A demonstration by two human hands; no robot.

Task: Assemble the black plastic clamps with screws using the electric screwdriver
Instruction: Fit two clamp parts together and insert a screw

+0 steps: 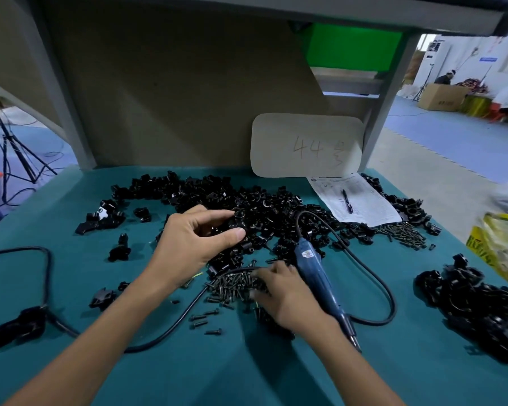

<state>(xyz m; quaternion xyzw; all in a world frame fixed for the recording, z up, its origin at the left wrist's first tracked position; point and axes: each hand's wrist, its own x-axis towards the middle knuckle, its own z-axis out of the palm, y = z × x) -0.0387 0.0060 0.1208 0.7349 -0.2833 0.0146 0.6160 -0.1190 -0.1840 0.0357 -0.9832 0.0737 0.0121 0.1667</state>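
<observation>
A large heap of black plastic clamp parts [258, 206] covers the middle of the teal table. My left hand [194, 238] reaches into its near edge and pinches a clamp part [237, 221] between thumb and fingers. Just below lies a pile of dark screws [232, 284]. My right hand [285, 291] rests on that pile with fingertips curled among the screws; what they hold is hidden. The blue electric screwdriver [320, 276] lies on the table against my right hand, tip pointing toward me, its black cable [373, 276] looping to the right.
Assembled black clamps [481, 306] are piled at the right. More screws [405, 232] lie beside a paper sheet with a pen [346, 200]. A cardboard tag marked 44 [305, 145] leans on the back panel. Loose clamps [103, 215] and a black power cable [41, 259] sit left.
</observation>
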